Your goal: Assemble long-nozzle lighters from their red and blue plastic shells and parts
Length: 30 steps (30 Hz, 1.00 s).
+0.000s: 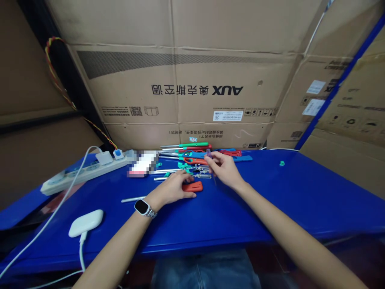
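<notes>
My left hand (174, 188), wearing a watch (142, 206), is closed over a long-nosed gas lighter with an orange handle (194, 186). Its metal tube (132, 199) sticks out to the left along the table, and its middle is hidden under the palm. Between the fingers of my right hand (224, 167) is a small screwdriver with a purple handle (208, 152); its thin shaft points down. Just beyond my left hand lie opened lighter parts, with a clear fuel tank (204, 176) and a metal tube (159, 179).
Several more lighters lie behind, including a blue one (198, 154) and a green-handled screwdriver (195, 144). A power strip (75, 174) runs along the left, near a white charging case (86, 223) with a cable. A small green piece (282, 163) sits at right. Cardboard (195, 68) walls the back.
</notes>
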Available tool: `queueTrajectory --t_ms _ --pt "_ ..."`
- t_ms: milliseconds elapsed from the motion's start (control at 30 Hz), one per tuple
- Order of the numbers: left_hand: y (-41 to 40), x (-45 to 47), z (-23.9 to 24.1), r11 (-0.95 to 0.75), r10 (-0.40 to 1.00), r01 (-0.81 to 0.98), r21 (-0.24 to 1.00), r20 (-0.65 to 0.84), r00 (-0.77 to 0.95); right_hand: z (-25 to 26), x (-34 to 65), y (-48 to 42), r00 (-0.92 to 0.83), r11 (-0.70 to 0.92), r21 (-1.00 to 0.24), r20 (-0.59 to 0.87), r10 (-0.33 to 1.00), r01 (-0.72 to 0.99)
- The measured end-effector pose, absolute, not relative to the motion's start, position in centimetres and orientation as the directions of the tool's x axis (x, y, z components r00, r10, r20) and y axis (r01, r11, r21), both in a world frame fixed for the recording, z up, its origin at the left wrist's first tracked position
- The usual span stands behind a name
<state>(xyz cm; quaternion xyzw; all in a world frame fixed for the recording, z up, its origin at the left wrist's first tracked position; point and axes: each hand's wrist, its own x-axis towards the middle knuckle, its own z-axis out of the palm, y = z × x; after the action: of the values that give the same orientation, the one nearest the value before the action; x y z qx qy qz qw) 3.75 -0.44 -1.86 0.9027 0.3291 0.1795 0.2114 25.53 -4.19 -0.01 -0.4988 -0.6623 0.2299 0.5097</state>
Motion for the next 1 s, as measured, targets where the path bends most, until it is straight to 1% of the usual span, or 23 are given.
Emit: queueTrajectory --t_ms 33,100,167,233,300,333,400,433,467,500,567,600,667,700,767,833,900,967,1000 --pt "-0.4 3.6 -1.8 -0.694 0.673 0.534 0.483 0.171 0.72 -0.1 26.3 -4.4 -0.003 0.363 -0.755 0.432 0.902 0.546" --pt "-0.3 3.4 -1.7 -0.69 0.675 0.557 0.462 0.132 0.726 -0.5 27.8 -4.9 -0.046 0.262 -0.623 0.34 0.939 0.737" --pt "-0.4 3.4 -1.6 -0.693 0.665 0.56 0.453 0.103 0.739 -1.2 29.0 -5.4 -0.033 0.153 -0.5 0.239 0.97 0.852" --pt "-0.8 3.6 -1.5 -0.72 0.637 0.542 0.433 0.101 0.764 -1.9 29.6 -5.7 -0.009 0.081 -0.424 0.168 0.986 0.902" --pt "-1.4 3.8 -1.4 -0.767 0.592 0.51 0.389 0.122 0.797 -2.3 29.7 -5.9 0.002 0.05 -0.376 0.135 0.991 0.925" --pt "-1.8 4.0 -1.3 -0.795 0.564 0.488 0.361 0.142 0.813 -2.4 29.6 -6.0 0.009 0.045 -0.354 0.15 0.989 0.934" --pt "-2.5 4.4 -1.0 -0.847 0.505 0.436 0.304 0.204 0.839 -2.2 29.3 -6.3 0.021 0.059 -0.325 0.236 0.972 0.944" --pt "-2.7 4.7 -0.8 -0.87 0.475 0.41 0.276 0.24 0.847 -2.0 29.1 -6.4 0.017 0.084 -0.337 0.287 0.958 0.938" --pt "-2.9 5.0 -0.6 -0.888 0.447 0.387 0.247 0.272 0.852 -1.6 28.9 -6.7 -0.001 0.129 -0.374 0.324 0.946 0.918" --pt "-3.0 5.4 -0.2 -0.906 0.415 0.364 0.213 0.296 0.86 -1.3 28.8 -6.9 -0.038 0.191 -0.437 0.335 0.941 0.879" --pt "-2.8 6.2 0.5 -0.93 0.367 0.344 0.129 0.328 0.87 -0.5 28.5 -7.2 -0.174 0.313 -0.613 0.277 0.945 0.726" --pt "-2.6 6.6 0.9 -0.939 0.342 0.334 0.084 0.345 0.874 -0.2 28.5 -7.3 -0.241 0.331 -0.704 0.229 0.943 0.628" --pt "-1.7 7.4 1.6 -0.949 0.295 0.316 0.007 0.377 0.878 0.4 28.6 -7.1 -0.337 0.287 -0.846 0.137 0.932 0.449" --pt "-1.2 7.7 1.9 -0.944 0.295 0.329 -0.017 0.402 0.867 0.6 28.7 -6.9 -0.356 0.257 -0.887 0.115 0.927 0.384" --pt "0.0 8.3 2.3 -0.931 0.31 0.364 -0.043 0.434 0.846 0.9 29.1 -5.8 -0.355 0.243 -0.921 0.127 0.926 0.304" --pt "1.2 8.7 2.5 -0.915 0.333 0.4 -0.046 0.473 0.816 1.0 29.6 -4.1 -0.319 0.284 -0.915 0.188 0.929 0.285" --pt "2.5 8.6 2.3 -0.879 0.379 0.474 -0.042 0.542 0.75 1.0 30.2 -1.8 -0.274 0.351 -0.884 0.271 0.923 0.309" --pt "3.8 8.2 1.9 -0.824 0.442 0.566 -0.012 0.611 0.657 0.8 30.9 0.8 -0.237 0.421 -0.838 0.356 0.904 0.347" --pt "4.5 7.7 1.5 -0.799 0.48 0.601 0.01 0.613 0.628 0.7 31.2 2.1 -0.223 0.429 -0.827 0.37 0.902 0.363"
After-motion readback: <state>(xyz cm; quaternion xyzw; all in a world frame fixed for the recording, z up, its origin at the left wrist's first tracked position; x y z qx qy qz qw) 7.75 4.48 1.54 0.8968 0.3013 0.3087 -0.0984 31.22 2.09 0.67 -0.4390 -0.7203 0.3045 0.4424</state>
